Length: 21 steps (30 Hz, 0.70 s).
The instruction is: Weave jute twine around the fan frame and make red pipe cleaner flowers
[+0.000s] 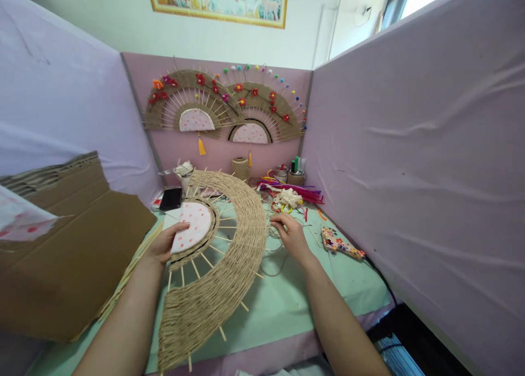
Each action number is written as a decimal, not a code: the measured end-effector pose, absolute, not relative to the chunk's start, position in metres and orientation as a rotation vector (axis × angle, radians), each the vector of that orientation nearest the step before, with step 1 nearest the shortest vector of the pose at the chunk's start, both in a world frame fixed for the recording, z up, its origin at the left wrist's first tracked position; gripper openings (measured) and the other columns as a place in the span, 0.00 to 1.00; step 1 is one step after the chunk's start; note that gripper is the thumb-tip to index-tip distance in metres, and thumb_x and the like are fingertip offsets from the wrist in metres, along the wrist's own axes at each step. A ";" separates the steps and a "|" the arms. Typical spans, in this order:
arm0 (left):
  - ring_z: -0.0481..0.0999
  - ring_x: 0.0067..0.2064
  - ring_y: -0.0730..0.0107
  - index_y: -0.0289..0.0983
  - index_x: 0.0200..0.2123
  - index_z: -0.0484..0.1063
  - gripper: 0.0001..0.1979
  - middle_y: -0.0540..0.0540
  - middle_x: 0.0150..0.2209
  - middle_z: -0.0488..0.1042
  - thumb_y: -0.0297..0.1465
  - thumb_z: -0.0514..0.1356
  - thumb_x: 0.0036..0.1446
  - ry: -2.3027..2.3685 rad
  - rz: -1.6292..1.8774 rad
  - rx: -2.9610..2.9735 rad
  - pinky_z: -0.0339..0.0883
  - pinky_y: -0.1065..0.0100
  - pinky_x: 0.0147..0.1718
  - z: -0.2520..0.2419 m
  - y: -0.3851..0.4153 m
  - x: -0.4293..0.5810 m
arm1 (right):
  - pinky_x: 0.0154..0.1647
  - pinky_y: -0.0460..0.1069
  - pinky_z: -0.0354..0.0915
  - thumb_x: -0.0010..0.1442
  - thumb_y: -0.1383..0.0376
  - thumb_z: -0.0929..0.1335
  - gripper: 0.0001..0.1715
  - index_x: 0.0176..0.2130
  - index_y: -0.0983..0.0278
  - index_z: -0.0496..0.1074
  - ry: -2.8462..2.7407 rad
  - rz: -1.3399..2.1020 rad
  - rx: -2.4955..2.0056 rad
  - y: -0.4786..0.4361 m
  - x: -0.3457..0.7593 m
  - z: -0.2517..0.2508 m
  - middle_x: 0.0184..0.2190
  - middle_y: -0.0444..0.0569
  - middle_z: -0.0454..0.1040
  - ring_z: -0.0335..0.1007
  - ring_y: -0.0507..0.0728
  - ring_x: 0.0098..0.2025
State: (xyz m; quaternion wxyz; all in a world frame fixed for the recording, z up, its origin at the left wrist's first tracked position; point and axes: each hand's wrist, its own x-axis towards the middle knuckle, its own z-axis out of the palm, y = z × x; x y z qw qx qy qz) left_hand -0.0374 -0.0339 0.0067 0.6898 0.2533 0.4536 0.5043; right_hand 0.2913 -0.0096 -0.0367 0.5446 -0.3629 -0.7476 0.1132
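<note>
A half-round fan (248, 228), woven of tan twine over thin wooden sticks, stands tilted above the table. Its half-disc centre (192, 225) is white with pink dots, edged by a dark line and twine. My left hand (166, 242) grips the fan at this centre, thumb on the dotted face and fingers behind. At the outer rim, my right hand (289, 234) is closed in a pinch near the stick tips. What lies between those fingertips is too small to make out. Loose twine (275, 269) loops below the right hand.
Behind stand a twine spool (240, 169) and a pen pot (296, 177). Purple pipe cleaners (305, 193) lie back right, near a flowered glue gun (340, 244) with a cord. Cardboard (82, 256) leans left; a black phone (171, 199) lies behind. Two finished fans (191, 81) hang on the partition.
</note>
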 end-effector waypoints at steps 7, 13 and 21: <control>0.79 0.33 0.52 0.26 0.58 0.58 0.27 0.34 0.33 0.79 0.21 0.52 0.53 1.027 1.122 0.586 0.76 0.59 0.32 0.005 -0.033 -0.037 | 0.41 0.51 0.62 0.61 0.64 0.63 0.08 0.35 0.62 0.71 -1.787 0.239 -0.826 -0.007 0.293 -0.040 0.33 0.50 0.72 0.67 0.56 0.38; 0.79 0.35 0.51 0.28 0.59 0.58 0.28 0.35 0.34 0.79 0.22 0.52 0.53 1.036 1.133 0.566 0.75 0.58 0.34 0.004 -0.032 -0.038 | 0.41 0.52 0.62 0.61 0.63 0.63 0.08 0.35 0.62 0.72 -1.769 0.236 -0.837 -0.008 0.294 -0.039 0.33 0.50 0.73 0.68 0.56 0.38; 0.79 0.34 0.53 0.29 0.59 0.57 0.27 0.37 0.32 0.79 0.22 0.50 0.54 1.039 1.147 0.551 0.75 0.59 0.35 0.004 -0.031 -0.038 | 0.41 0.51 0.62 0.61 0.63 0.63 0.09 0.35 0.62 0.71 -1.752 0.250 -0.853 -0.011 0.295 -0.036 0.33 0.50 0.72 0.67 0.56 0.38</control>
